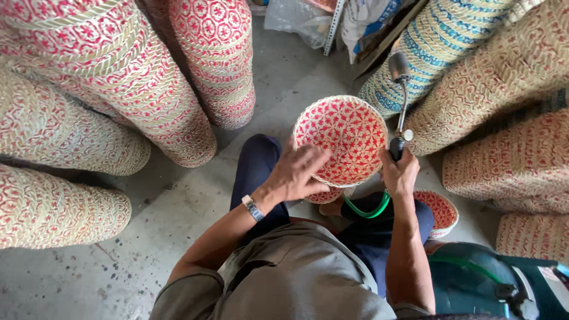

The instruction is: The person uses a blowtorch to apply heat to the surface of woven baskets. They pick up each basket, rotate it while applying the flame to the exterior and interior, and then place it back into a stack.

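Head view looks down on a seated person over a concrete floor (178, 207). The left hand (296, 172) grips the near rim of a round woven basket (344, 133) (red star pattern on pale weave), held tilted above the knees. The right hand (400, 173) is closed around the handle of a gas torch (400, 89), its nozzle just beside the basket's right rim. A green hose (367, 210) curls beneath. Stacked baskets (118, 77) stand around.

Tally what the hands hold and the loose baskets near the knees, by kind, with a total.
Red-and-white woven basket, held by the left hand: 1
Gas torch, held by the right hand: 1
Loose basket by the right knee: 1
Basket under the held one: 1
Total: 4
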